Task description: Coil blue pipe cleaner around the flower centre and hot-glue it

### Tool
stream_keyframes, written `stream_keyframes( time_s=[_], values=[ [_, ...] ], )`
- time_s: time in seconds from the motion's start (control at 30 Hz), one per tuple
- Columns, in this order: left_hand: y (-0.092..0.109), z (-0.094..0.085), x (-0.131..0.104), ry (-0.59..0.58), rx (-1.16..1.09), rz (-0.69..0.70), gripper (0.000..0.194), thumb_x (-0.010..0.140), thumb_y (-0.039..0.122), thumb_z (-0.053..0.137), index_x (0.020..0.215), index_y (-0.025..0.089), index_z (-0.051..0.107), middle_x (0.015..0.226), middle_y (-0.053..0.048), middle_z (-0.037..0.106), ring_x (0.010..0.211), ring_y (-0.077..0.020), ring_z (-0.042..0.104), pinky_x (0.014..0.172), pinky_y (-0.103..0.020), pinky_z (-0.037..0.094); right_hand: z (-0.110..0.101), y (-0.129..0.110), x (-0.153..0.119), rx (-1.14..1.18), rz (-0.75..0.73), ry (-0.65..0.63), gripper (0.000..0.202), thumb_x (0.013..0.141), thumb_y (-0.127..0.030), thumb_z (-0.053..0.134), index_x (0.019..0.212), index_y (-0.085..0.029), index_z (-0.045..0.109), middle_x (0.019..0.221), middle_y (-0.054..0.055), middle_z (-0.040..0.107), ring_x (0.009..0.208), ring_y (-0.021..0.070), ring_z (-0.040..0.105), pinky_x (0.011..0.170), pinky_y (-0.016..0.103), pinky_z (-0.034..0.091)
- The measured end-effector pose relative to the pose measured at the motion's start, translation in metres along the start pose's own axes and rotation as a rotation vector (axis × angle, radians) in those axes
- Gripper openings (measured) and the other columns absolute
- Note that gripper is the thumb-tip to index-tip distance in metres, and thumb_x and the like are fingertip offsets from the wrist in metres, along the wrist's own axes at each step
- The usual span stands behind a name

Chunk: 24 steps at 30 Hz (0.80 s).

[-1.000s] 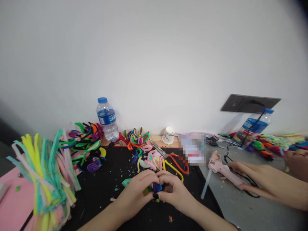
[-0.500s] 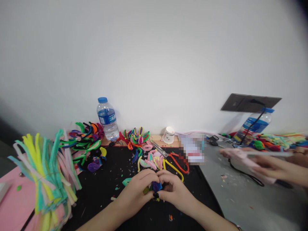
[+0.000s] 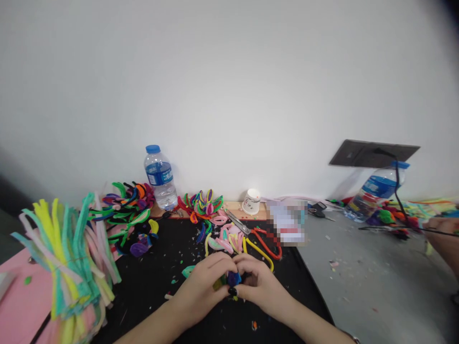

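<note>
Low in the middle of the view, my left hand [image 3: 207, 281] and my right hand [image 3: 264, 285] meet with fingertips curled together. Between them they pinch a small blue and purple pipe-cleaner piece [image 3: 234, 278], mostly hidden by the fingers. Some yellow-green shows beside it, next to my left fingers. Just beyond my hands lie scissors [image 3: 263, 243] with red and yellow handles. Pink and pale green pipe-cleaner loops [image 3: 225, 239] lie near the blades. A teal loop [image 3: 188, 271] rests left of my left hand.
Bundled pipe cleaners [image 3: 71, 267] stand at left on a pink surface. A water bottle [image 3: 160, 179], colourful loops [image 3: 204, 203] and a paper cup [image 3: 251, 201] stand along the wall. At right are car keys [image 3: 320, 210], another tilted bottle [image 3: 376, 191] and a co-worker's hand [image 3: 442, 236].
My hands and the piece between them look almost the same. At right, the co-worker's hand with a pink object has left the grey table, and the black cable hangs differently.
</note>
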<state>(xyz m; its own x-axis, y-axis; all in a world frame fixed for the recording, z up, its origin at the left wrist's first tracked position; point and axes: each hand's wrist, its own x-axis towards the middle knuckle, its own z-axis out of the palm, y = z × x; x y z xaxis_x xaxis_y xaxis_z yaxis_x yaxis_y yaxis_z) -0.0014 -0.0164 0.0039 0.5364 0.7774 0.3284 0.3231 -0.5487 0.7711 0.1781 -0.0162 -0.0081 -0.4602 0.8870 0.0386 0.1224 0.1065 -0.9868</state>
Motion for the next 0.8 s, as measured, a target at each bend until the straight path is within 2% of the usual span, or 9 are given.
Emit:
stream_keyframes(
  time_s=[0.37,0.8],
  values=[
    [0.0008,-0.0004,-0.0005,-0.010,0.001,0.011,0.020,0.074,0.000,0.055,0.081,0.019,0.055,0.083,0.000,0.057,0.078,-0.0134,0.054,0.071,-0.023,0.043,0.0005,0.0000,-0.0019,0.030,0.031,-0.006,0.017,0.067,-0.026,0.074,0.072,-0.014,0.063,0.098,0.005,0.052,0.079,0.0150,0.055,0.052,0.019,0.042],
    [-0.0016,-0.0016,-0.0018,-0.030,0.027,0.025,0.018,0.076,0.004,0.056,0.083,0.020,0.054,0.086,-0.001,0.058,0.079,-0.0138,0.054,0.071,-0.023,0.043,0.0003,0.0011,-0.0001,0.084,0.008,-0.006,0.018,0.065,-0.022,0.075,0.067,-0.014,0.059,0.094,0.004,0.052,0.080,0.0151,0.054,0.057,0.020,0.040]
  ],
)
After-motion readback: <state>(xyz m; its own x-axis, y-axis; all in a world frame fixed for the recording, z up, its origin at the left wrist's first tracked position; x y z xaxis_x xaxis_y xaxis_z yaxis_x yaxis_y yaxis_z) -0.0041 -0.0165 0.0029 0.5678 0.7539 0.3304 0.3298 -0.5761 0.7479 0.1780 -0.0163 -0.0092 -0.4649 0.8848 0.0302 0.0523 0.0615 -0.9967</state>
